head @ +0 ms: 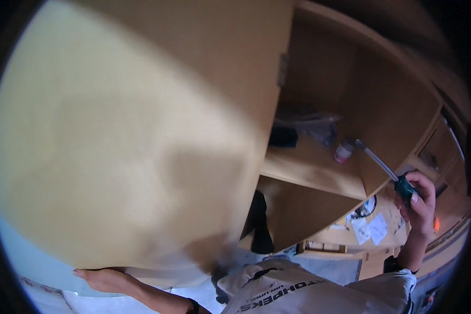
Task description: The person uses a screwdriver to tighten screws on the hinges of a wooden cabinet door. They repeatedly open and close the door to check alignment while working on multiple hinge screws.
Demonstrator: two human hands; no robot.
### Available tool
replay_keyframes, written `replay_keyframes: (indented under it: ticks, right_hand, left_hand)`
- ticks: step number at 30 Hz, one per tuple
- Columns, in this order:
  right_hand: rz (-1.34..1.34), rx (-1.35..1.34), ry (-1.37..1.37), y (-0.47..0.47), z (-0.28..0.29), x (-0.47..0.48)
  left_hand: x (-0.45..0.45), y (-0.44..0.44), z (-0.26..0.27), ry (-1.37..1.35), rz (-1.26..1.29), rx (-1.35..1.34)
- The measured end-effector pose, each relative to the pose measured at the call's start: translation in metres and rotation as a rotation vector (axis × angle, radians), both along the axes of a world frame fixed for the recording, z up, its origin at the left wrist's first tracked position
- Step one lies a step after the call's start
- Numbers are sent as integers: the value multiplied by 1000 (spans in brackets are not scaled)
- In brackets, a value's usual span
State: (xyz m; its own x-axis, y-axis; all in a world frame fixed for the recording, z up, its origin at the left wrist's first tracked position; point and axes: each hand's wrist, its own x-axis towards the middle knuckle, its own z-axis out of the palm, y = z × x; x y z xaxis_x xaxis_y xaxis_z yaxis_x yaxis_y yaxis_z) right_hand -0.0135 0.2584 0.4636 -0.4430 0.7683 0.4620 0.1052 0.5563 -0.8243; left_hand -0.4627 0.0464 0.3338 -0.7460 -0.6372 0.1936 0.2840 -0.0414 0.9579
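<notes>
A broad pale wooden cabinet door [141, 129] fills the left of the view, swung open from the cabinet [392, 90]. My left hand [104, 280] holds the door's edge at the lower left, with some fingers hidden. On the right, my right hand [420, 200] is closed around the green handle of a screwdriver [380, 163]. The screwdriver's metal shaft points up and left, its tip apart from the door and in front of the cabinet interior. A metal hinge [282, 70] sits at the door's inner edge.
On the cabinet shelf [310, 172] are a small bottle [343, 152], a clear plastic bag [318, 121] and a dark item [283, 136]. Something black [262, 223] stands in the lower compartment. Papers [371, 229] lie on a desk, above an open drawer [324, 246].
</notes>
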Motion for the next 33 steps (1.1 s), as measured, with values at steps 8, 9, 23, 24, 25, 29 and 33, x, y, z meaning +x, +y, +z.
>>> replay_keyframes:
  ticks: [8,9,23,24,25,29,33]
  right_hand:
    - [-158,-100,385,16,-84,111]
    - [-193,-123,450,18,-95,120]
    - [-1114,-768,387,92,-399,216]
    - [-1126,-749,350,96,-439,213]
    - [-1134,-732,310,98,-479,208]
    - [-1124,-844,549,104,-598,182]
    - [-1270,-892,747,118,-656,148]
  left_hand:
    - [6,7,-6,48,32,-4]
    - [6,8,-9,23,44,-44]
    - [-21,-22,-40,108,24,-245]
    - [-23,-25,-42,111,21,-254]
    - [-24,-28,-44,105,13,-259]
    - [-27,-37,-53,92,-27,-272]
    - [-23,-37,-60,88,-61,-286]
